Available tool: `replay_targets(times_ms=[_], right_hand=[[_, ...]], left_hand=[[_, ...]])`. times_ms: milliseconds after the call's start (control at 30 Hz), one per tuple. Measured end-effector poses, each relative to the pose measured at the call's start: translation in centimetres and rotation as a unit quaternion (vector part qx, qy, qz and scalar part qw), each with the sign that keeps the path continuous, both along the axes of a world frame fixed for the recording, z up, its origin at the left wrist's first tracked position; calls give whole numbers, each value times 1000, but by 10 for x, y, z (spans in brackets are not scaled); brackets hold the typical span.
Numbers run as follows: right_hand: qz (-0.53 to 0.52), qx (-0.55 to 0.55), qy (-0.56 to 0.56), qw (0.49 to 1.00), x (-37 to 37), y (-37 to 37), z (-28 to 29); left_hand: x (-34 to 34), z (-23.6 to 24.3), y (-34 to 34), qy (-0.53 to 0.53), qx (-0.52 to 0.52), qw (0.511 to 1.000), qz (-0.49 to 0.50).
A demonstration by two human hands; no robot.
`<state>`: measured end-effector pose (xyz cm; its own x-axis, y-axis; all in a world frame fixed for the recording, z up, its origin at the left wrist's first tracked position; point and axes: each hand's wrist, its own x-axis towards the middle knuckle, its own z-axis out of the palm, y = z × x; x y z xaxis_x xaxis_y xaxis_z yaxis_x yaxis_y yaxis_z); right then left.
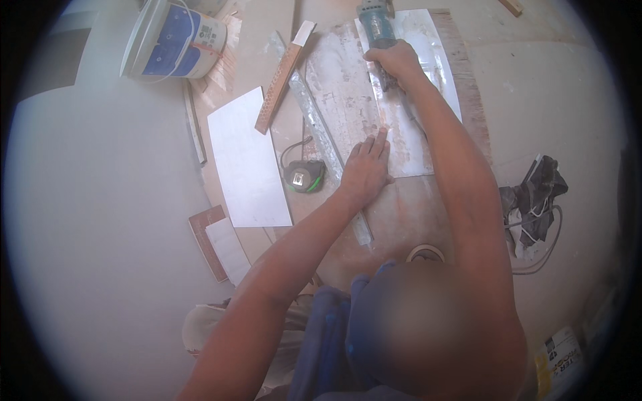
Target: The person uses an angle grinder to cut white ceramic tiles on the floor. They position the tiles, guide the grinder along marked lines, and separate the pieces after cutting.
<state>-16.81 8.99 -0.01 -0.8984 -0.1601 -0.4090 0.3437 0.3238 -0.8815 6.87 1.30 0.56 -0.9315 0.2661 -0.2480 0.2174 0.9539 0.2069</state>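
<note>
My right hand (401,61) is wrapped round the rear of a blue-green angle grinder (377,25) over the far part of a white, glossy tile-like sheet (418,157). The grinder's disc is not clearly visible. My left hand (365,166) lies flat at the sheet's near left edge, fingers stretched out and pointing away from me. Under the sheet is a dusty, stained board (338,87). A long, whitish-smeared metal bar (315,117) lies slantwise to the left of my left hand. Beside it sits a black and green tape measure (305,176).
A plain white panel (247,164) lies left, with a brown-backed strip (278,87) touching its corner. A white and blue bucket (167,47) stands far left. Brown and white offcuts (208,240) lie near left. Dark crumpled material (545,180) with a cable lies right; a ring-shaped roll (426,253) is near me.
</note>
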Motion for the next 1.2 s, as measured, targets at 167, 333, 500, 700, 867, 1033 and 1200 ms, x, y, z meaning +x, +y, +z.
replay_targets(times_ms=[167,333,500,700,867,1033,1200], right_hand=[[5,-22,-17,1000,-1,0,2],[0,-14,13,1000,2,0,4],[6,-45,2,999,5,4,4],[-1,-14,8,1000,3,3,6],[18,-17,-20,999,4,5,10],[16,-16,-28,999,7,8,9],[15,12,-21,1000,6,8,-1]], left_hand=[[0,3,1,-13,0,1000,10],[-2,7,3,-27,-5,999,19],[-4,12,6,-34,-7,999,25],[-3,5,3,-12,-17,1000,5],[-4,8,3,-42,-16,999,11],[-1,4,4,15,7,1000,12],[0,-2,1,20,2,1000,11]])
